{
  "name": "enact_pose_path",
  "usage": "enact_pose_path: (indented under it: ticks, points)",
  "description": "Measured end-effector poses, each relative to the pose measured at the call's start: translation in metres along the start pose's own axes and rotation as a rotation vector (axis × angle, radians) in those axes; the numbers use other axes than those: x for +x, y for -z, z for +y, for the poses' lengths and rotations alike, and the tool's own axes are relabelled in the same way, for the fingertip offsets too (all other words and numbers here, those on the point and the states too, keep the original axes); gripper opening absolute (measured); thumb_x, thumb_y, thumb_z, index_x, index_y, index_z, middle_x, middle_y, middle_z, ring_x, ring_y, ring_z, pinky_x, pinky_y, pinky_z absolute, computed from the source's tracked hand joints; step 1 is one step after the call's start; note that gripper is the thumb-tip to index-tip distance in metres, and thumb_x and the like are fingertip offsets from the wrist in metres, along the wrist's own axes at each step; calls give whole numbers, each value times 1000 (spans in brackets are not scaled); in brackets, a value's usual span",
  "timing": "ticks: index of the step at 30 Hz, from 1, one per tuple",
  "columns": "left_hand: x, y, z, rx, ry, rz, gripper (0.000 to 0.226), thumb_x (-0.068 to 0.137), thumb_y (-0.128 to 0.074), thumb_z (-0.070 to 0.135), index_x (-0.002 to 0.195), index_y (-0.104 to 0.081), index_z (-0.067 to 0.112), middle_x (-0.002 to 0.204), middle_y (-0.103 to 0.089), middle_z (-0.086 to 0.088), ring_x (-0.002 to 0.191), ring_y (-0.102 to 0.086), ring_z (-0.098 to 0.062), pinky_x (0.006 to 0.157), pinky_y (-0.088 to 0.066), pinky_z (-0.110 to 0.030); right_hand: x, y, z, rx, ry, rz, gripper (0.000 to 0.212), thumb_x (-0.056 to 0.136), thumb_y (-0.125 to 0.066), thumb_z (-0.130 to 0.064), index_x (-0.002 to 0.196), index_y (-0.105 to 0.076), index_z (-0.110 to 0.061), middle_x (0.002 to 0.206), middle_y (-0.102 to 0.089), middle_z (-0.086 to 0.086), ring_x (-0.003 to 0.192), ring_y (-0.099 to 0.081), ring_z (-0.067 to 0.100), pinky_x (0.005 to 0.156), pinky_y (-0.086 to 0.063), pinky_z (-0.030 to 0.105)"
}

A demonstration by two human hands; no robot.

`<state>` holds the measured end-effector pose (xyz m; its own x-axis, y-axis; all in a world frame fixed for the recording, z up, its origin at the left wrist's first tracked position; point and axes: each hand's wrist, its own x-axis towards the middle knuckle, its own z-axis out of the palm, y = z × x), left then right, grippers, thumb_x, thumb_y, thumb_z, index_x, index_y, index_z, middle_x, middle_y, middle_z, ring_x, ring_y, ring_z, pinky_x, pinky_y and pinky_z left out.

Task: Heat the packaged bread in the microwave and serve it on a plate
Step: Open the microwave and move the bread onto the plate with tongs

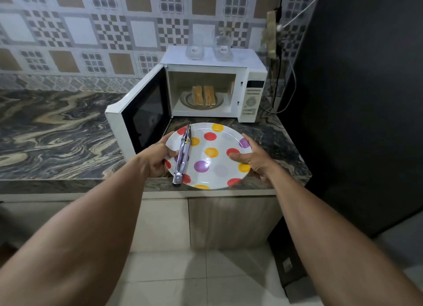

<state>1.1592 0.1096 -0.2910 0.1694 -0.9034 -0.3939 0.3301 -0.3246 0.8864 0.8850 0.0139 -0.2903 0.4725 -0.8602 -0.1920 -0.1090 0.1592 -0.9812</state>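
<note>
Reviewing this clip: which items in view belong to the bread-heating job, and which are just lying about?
Part of the job:
bread slices
microwave, door open
spotted plate, held by left hand and right hand
metal tongs on the plate

Just lying about:
two clear containers on the microwave
white cable

Plate (pixel 219 159) hides fingers of both hands beneath its rim.

Count on inspection: 1 microwave (pixel 229 86), door open, holding 1 turntable (pixel 219 102). Bread slices (pixel 203 95) on it: at least 4 upright, exact number unclear. 1 spotted plate (pixel 217 168), carrying 1 pair of metal tongs (pixel 182 154). 2 clear glass jars (pixel 209 47) on the microwave top. 2 hands: left hand (pixel 158 160), right hand (pixel 254 160). 1 counter (pixel 57 131).
</note>
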Motion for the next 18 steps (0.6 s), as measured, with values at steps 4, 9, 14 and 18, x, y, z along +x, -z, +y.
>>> enact_pose_path:
  ticks: [4,9,14,18]
  points:
    - [41,1,1,25,43,53,56,92,-37,-16,132,-59,18,115,-68,-17,98,-65,-35,75,-61,-42,42,6,6,-45,-18,25,84,74,-86,-11,144,-43,-31,118,-67,-5,103,-67,15,86,-58,36]
    - [89,15,4,105,121,120,43,95,-43,-8,136,-53,-1,130,-63,-22,117,-61,-40,108,-43,-58,85,7,16,-27,-56,55,91,75,-85,-12,149,-36,-32,118,-65,-8,100,-65,11,77,-58,32]
    - [122,14,12,112,56,47,48,93,-45,-13,113,-65,26,116,-70,-15,105,-66,-40,93,-53,-54,122,9,21,-35,-58,24,57,81,-79,-5,115,-48,-40,103,-66,-15,88,-66,4,63,-57,22]
    - [151,13,14,96,18,39,56,92,-46,-16,115,-63,33,115,-70,-10,104,-65,-38,90,-53,-50,155,15,31,-46,-63,11,52,82,-77,-3,110,-52,-39,102,-66,-15,86,-65,1,62,-55,18]
